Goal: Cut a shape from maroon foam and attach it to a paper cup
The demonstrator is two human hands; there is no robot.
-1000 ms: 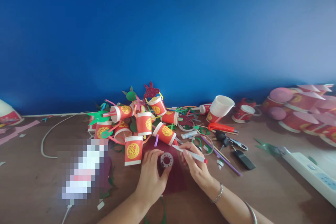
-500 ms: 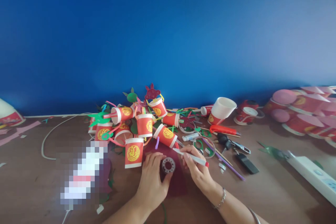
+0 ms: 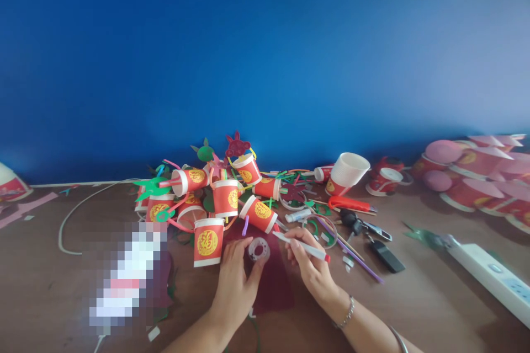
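Your right hand (image 3: 308, 270) holds a white pen (image 3: 301, 246) with a red end. The pen lies almost flat, its long way going left to right: the tip points left and a bit far, and the red end points right and near. Your fingers are closed tight around it. Your left hand (image 3: 235, 281) rests on a dark red sheet (image 3: 275, 287), and its fingertips pinch a small ring (image 3: 259, 249) lying flat there, just left of the pen tip. Just left of the ring stands a red paper cup (image 3: 208, 241) with a gold sign on it, too blurry to read.
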